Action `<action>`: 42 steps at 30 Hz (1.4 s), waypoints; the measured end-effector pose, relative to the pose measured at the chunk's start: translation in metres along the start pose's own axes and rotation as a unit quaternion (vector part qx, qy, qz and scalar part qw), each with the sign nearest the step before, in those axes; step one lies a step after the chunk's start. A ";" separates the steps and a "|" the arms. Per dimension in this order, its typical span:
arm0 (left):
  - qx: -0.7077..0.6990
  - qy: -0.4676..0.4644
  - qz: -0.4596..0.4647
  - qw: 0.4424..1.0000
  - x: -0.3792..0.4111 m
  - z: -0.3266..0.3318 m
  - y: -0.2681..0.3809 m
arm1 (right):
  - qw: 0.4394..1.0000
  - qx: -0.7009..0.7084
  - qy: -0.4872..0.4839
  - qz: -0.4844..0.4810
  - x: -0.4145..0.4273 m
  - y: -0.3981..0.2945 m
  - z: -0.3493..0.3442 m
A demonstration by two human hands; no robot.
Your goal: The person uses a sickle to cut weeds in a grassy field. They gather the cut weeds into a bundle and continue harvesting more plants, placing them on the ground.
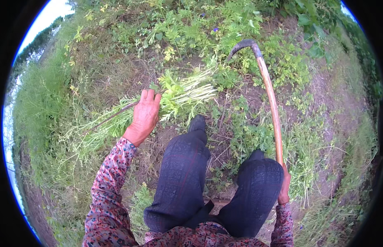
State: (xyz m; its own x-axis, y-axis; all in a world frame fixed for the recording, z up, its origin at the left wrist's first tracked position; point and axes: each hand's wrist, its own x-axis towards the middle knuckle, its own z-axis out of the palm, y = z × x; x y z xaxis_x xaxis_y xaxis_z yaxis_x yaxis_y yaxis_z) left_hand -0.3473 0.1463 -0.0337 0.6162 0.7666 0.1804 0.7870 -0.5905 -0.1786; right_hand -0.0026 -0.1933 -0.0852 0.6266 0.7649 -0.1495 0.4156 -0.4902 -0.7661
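Observation:
My left hand (pixel 145 115) is closed over a bundle of cut leafy green stems (pixel 191 92), left of centre. The pale cut ends point right; the leafy tops spread to the lower left. A thin brown stick or stem (pixel 110 118) runs from under this hand along the bundle. At the right, beside my right knee, my right hand (pixel 285 185) grips the lower end of a long wooden handle. This belongs to a sickle (pixel 270 89), whose dark curved metal blade points up and to the left over low plants. The knee partly hides the fingers.
My knees in dark trousers (pixel 185 173) are bent, with a dark shoe (pixel 197 123) near the bundle. Leafy weeds (pixel 182 34) with small blue flowers grow ahead. Cut greens (pixel 302 173) lie right of the handle. Taller feathery plants (pixel 43 102) stand at the left.

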 end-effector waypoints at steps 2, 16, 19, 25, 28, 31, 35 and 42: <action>0.031 -0.004 -0.029 0.999 -0.034 -0.014 -0.022 | 0.989 0.015 0.025 -0.144 -0.013 -0.004 -0.001; 0.073 -0.006 -0.375 0.924 -0.357 -0.063 -0.134 | 0.969 0.226 -0.010 -0.101 -0.059 0.041 -0.006; 0.079 0.025 -0.430 0.899 -0.404 -0.060 -0.142 | 0.973 0.224 0.023 -0.045 -0.059 0.072 -0.009; 0.064 0.086 -0.491 0.865 -0.459 -0.027 -0.198 | 0.985 0.150 -0.007 -0.085 -0.050 0.093 -0.013; 0.106 0.140 -0.538 0.825 -0.452 -0.031 -0.249 | 0.989 0.091 -0.018 -0.115 -0.044 0.109 -0.017; 0.056 0.195 -0.550 0.810 -0.453 -0.039 -0.299 | 0.987 0.101 -0.009 -0.122 -0.042 0.125 -0.014; -0.438 0.323 -0.568 0.617 -0.419 -0.080 -0.291 | 0.990 0.112 0.007 -0.088 -0.050 0.126 -0.022; -0.251 0.354 -0.590 0.681 -0.475 -0.124 -0.338 | 0.992 0.095 -0.020 -0.086 -0.037 0.118 -0.009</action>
State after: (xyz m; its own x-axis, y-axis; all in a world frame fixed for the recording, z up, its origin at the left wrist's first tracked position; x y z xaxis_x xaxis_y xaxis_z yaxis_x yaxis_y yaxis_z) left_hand -0.9023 -0.0501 0.0608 -0.7341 0.5726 0.3649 0.5484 0.1831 0.8159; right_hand 0.0294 -0.2832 -0.1649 0.5284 0.8485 -0.0280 0.3804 -0.2662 -0.8857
